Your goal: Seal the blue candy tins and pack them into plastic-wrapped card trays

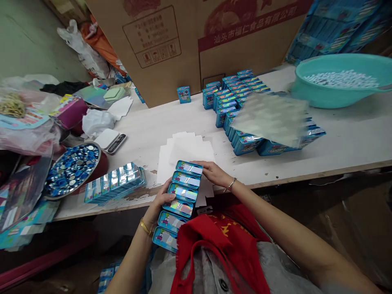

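Note:
A row of several small blue tins (183, 192) with shiny tops lies side by side at the table's front edge, reaching back toward my red apron. My left hand (159, 202) is closed around the row's left side, thumb on top of a middle tin. At the far end, my right hand (214, 172) grips the last tin's right edge, with its fingers partly hidden. Beneath and behind the row are white paper sheets (190, 149). Left of them stands a stack of blue tins under clear plastic (114, 183).
A red bowl of blue and silver pieces (73, 169) and a small scale (110, 141) are at left. Blue boxes (228, 100) stand at right, partly under a blurred pale sheet (272, 118). A turquoise basin (339, 96) holds white pellets. A large carton (183, 45) stands behind.

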`<state>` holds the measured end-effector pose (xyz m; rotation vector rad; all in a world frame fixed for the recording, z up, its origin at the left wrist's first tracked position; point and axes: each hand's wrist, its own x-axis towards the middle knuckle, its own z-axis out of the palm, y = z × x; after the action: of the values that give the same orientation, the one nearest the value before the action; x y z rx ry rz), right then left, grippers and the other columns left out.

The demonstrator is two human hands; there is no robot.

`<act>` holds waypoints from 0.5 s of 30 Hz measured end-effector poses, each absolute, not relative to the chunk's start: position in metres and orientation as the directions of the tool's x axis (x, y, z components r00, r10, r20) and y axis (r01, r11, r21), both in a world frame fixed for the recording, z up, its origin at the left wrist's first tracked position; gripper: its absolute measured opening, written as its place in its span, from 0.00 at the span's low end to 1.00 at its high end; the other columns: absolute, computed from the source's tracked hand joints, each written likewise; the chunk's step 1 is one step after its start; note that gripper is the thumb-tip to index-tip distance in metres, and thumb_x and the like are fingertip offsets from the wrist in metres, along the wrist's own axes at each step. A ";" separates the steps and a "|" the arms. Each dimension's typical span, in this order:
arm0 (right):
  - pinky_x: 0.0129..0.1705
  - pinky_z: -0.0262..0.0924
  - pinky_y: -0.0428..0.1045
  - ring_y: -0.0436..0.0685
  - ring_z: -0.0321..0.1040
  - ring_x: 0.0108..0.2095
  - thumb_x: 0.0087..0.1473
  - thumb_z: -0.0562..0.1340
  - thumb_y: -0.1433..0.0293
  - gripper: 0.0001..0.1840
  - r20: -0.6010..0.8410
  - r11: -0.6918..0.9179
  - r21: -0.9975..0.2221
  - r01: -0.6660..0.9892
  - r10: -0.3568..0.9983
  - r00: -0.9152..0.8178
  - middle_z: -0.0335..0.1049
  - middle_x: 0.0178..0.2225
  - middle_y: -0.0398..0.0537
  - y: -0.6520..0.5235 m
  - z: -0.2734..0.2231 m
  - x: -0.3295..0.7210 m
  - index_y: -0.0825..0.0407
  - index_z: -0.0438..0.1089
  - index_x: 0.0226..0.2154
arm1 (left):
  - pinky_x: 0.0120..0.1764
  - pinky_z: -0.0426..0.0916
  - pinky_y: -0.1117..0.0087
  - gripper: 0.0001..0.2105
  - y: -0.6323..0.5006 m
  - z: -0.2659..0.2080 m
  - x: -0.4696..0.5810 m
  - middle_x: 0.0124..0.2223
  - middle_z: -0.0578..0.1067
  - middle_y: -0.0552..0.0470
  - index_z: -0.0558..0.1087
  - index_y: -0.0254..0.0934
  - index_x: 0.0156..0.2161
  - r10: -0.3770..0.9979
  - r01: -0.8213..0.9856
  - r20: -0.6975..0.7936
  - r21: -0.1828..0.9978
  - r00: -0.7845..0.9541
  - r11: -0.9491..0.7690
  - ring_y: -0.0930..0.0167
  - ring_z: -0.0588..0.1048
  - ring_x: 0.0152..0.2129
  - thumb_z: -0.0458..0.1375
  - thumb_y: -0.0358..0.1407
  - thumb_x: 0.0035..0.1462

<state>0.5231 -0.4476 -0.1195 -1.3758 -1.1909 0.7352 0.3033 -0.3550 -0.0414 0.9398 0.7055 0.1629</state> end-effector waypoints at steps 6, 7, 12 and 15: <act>0.63 0.55 0.59 0.57 0.64 0.58 0.61 0.53 0.61 0.21 0.210 0.106 -0.959 0.264 0.889 0.408 0.69 0.55 0.48 -0.451 -0.119 0.528 0.48 0.72 0.52 | 0.38 0.73 0.67 0.41 -0.361 -0.045 0.305 0.50 0.76 0.43 0.58 0.38 0.64 0.453 0.214 -0.549 0.770 0.702 0.601 0.58 0.78 0.42 0.65 0.35 0.43; 0.63 0.55 0.59 0.57 0.64 0.58 0.62 0.53 0.62 0.20 0.220 0.101 -0.951 0.294 0.886 0.408 0.69 0.55 0.48 -0.451 -0.122 0.528 0.47 0.71 0.52 | 0.39 0.73 0.67 0.41 -0.360 -0.046 0.303 0.50 0.77 0.43 0.58 0.38 0.64 0.455 0.213 -0.550 0.769 0.701 0.602 0.58 0.78 0.42 0.65 0.36 0.43; 0.64 0.51 0.63 0.58 0.64 0.58 0.60 0.52 0.72 0.20 0.236 0.048 -0.856 0.515 0.922 0.307 0.71 0.53 0.47 -0.447 -0.150 0.525 0.46 0.72 0.51 | 0.42 0.73 0.63 0.42 -0.354 -0.047 0.292 0.50 0.77 0.42 0.57 0.37 0.64 0.479 0.223 -0.578 0.760 0.661 0.610 0.56 0.77 0.44 0.65 0.37 0.43; 0.64 0.50 0.64 0.58 0.63 0.59 0.58 0.52 0.76 0.22 0.259 0.041 -0.807 0.589 0.921 0.291 0.70 0.54 0.48 -0.443 -0.164 0.523 0.47 0.72 0.51 | 0.44 0.72 0.62 0.41 -0.355 -0.042 0.292 0.51 0.76 0.43 0.57 0.36 0.64 0.502 0.224 -0.578 0.770 0.643 0.598 0.56 0.77 0.44 0.65 0.37 0.43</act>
<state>0.5231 -0.4428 -0.1639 -1.6521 -1.4004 0.4587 0.2915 -0.3548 -0.0423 0.9460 0.8886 0.1886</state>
